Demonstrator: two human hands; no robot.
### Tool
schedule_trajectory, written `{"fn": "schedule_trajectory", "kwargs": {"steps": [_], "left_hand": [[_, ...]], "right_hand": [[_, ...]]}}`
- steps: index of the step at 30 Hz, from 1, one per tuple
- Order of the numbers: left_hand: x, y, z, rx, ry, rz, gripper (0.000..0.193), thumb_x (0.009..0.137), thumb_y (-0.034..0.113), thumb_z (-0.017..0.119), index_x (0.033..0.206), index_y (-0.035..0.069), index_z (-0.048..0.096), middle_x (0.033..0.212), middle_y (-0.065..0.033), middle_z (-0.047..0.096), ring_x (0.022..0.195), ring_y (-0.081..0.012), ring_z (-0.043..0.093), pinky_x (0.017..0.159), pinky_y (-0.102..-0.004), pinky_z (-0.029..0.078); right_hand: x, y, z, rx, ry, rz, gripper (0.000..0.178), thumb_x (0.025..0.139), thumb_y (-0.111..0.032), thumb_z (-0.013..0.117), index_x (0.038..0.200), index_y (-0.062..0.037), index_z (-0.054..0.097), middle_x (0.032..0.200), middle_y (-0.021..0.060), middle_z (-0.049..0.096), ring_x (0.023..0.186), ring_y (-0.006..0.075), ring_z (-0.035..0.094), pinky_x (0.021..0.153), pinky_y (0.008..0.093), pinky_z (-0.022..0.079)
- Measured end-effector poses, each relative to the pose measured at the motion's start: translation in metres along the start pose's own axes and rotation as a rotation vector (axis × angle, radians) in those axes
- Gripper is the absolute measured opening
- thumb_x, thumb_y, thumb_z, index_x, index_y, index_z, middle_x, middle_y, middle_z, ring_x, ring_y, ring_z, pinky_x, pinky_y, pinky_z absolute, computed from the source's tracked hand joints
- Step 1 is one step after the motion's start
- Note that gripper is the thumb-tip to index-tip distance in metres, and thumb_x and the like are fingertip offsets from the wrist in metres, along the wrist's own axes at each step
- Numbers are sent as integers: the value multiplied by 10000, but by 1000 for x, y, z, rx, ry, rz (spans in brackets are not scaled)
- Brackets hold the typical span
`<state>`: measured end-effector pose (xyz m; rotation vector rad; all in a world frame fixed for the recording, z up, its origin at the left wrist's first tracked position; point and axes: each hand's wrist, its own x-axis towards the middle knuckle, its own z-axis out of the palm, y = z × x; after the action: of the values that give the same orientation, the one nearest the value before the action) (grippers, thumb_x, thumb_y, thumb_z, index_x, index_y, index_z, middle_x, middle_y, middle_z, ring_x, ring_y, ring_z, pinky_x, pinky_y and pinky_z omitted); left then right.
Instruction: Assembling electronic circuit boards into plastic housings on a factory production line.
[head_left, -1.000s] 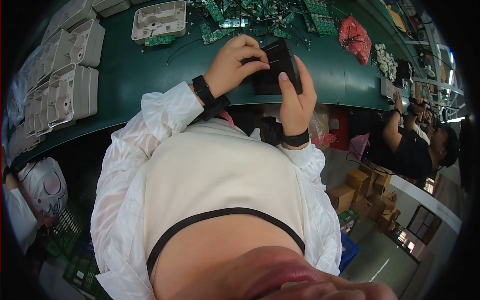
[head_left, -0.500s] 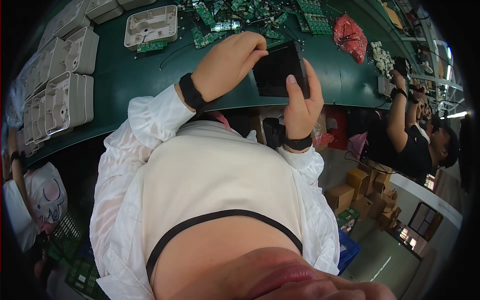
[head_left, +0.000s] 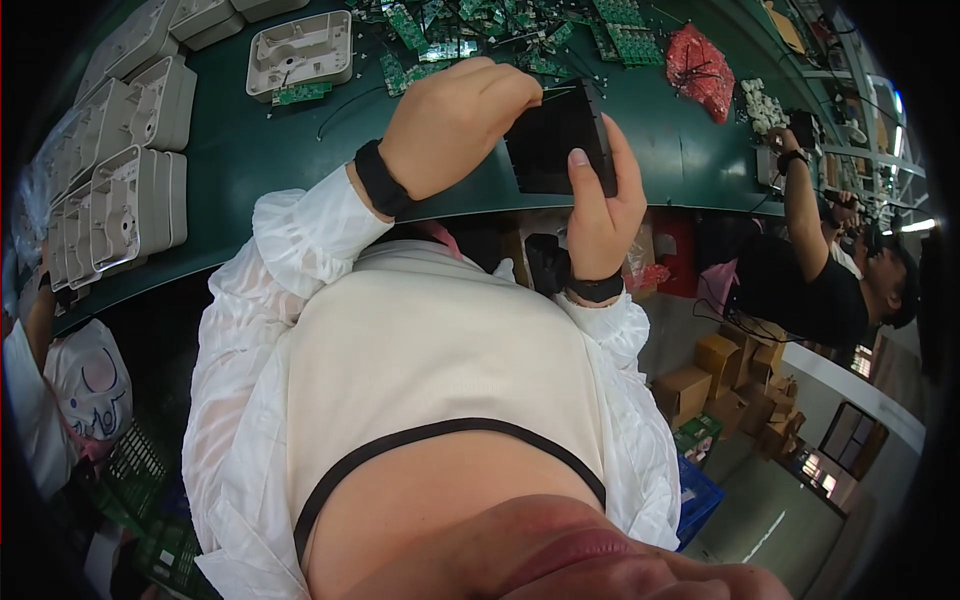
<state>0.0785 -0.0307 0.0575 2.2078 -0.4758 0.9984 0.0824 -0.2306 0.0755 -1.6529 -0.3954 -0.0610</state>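
My right hand point(head_left: 605, 205) grips a flat black rectangular panel point(head_left: 555, 150) by its right side, thumb on the face and fingers behind. The panel is held tilted above the near edge of the green table. My left hand point(head_left: 450, 125) is closed in a pinch at the panel's upper left. A thin pale line point(head_left: 562, 91) runs from those fingertips along the top edge; whether it is a film edge or a strip I cannot make out. Black bands circle both wrists.
Green circuit boards point(head_left: 415, 30) with wires lie beyond my hands on the green table point(head_left: 250, 165). A pale plastic housing point(head_left: 298, 52) stands left of them, with stacked housings point(head_left: 125, 210) further left. A red bag point(head_left: 700, 72) and white parts point(head_left: 762, 108) lie right. Co-workers stand at both sides.
My left hand has moved slightly up and right along the panel's top edge, still pinching. The panel stays almost in place. The co-worker's arm at the right has shifted.
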Motion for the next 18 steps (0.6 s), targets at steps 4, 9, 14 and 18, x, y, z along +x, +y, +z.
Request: {"fn": "schedule_trajectory", "kwargs": {"steps": [4, 9, 14, 18], "left_hand": [[2, 1, -5, 93, -37, 54, 188, 840, 47, 724, 1016, 89, 673, 910, -49, 705, 834, -255, 684, 669, -346, 559], [2, 6, -14, 245, -210, 83, 173, 894, 92, 730, 1053, 65, 666, 921, -66, 705, 841, -267, 686, 686, -355, 556], [-10, -7, -2, 91, -183, -115, 202, 955, 204, 687, 1082, 60, 623, 917, -84, 668, 902, -327, 660, 720, -416, 552], [-20, -24, 15, -90, -127, -140, 275, 1005, 291, 655, 1123, 45, 623, 911, -131, 663, 938, -374, 653, 761, -455, 548]], "right_hand": [[0, -2, 0, -6, -9, -2, 425, 971, -3, 641, 1385, 70, 587, 1228, 98, 674, 1079, 143, 619, 980, 273, 479], [1, -2, -3, 99, 47, 25, 438, 966, 2, 642, 1391, 84, 573, 1247, 126, 677, 1100, 176, 639, 996, 298, 490], [10, -1, -9, 425, 98, 95, 461, 961, 20, 635, 1403, 111, 542, 1280, 181, 672, 1143, 235, 656, 1032, 343, 500], [12, 8, -14, 524, 163, 166, 451, 963, 41, 617, 1399, 120, 533, 1299, 213, 658, 1180, 271, 648, 1052, 372, 501]]}}
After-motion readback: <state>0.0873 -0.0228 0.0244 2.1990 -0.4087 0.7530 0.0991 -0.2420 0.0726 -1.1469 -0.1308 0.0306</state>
